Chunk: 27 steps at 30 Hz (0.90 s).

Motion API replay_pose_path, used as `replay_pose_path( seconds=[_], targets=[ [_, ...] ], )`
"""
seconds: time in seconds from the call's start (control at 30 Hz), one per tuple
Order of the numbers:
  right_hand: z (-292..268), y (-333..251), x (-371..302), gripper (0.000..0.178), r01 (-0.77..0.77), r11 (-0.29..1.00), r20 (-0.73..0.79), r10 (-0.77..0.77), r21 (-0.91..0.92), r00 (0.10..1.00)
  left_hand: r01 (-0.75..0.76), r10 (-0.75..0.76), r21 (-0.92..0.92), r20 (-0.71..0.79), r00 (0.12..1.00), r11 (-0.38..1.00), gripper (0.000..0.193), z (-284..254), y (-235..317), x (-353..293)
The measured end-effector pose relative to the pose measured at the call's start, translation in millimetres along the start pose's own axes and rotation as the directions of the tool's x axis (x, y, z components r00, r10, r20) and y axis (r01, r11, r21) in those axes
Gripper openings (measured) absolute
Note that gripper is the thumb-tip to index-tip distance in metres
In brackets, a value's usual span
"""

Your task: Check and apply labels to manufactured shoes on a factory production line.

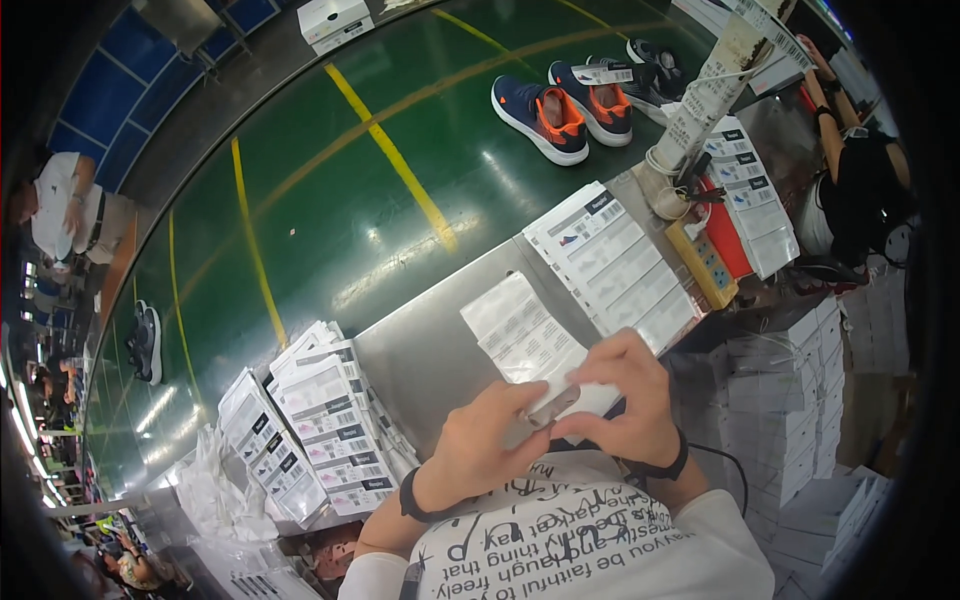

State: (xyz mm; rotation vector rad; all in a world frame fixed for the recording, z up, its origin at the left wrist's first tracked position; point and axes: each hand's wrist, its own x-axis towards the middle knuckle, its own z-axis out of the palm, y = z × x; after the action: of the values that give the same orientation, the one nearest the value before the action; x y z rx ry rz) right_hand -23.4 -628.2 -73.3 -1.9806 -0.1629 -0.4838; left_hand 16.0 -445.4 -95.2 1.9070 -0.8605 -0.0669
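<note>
Near my body, both of my hands meet with the fingertips pinched together. My left hand and my right hand grip a small whitish-grey folded piece between thumbs and fingers. Its kind is partly hidden by the fingers. White printed label sheets lie on the metal ledge just beyond my hands and reach back toward them. Whether they join the piece I hold, I cannot tell. A dark band circles each wrist.
Stacks of printed shoe labels lie left and right on the metal ledge. Beyond it runs a green conveyor belt with navy-orange sneakers and a dark shoe. A taped post and power strip stand right; other people work nearby.
</note>
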Motion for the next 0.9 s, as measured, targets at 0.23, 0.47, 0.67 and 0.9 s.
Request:
replay_pose_path(
  seconds=[0.23,0.47,0.67,0.9],
  targets=[
    [-3,28,-12,0.031,-0.559,0.706,0.475,0.347,0.436,0.809,-0.336,0.328,0.224,0.074,0.942,0.915,0.034,-9,-12,-6],
    [11,15,-5,0.023,-0.86,0.275,0.772,0.383,0.429,0.507,-0.466,0.476,0.489,0.114,0.872,0.738,0.026,-20,1,-39],
    [29,12,-9,0.021,-0.828,0.388,0.797,0.295,0.405,0.527,-0.437,0.435,0.446,0.113,0.893,0.781,0.028,-27,5,-50],
    [32,23,1,0.054,-0.909,0.374,0.934,0.221,0.184,0.281,0.213,-0.239,-0.316,-0.045,0.97,0.925,0.037,-39,4,-59]
  ],
)
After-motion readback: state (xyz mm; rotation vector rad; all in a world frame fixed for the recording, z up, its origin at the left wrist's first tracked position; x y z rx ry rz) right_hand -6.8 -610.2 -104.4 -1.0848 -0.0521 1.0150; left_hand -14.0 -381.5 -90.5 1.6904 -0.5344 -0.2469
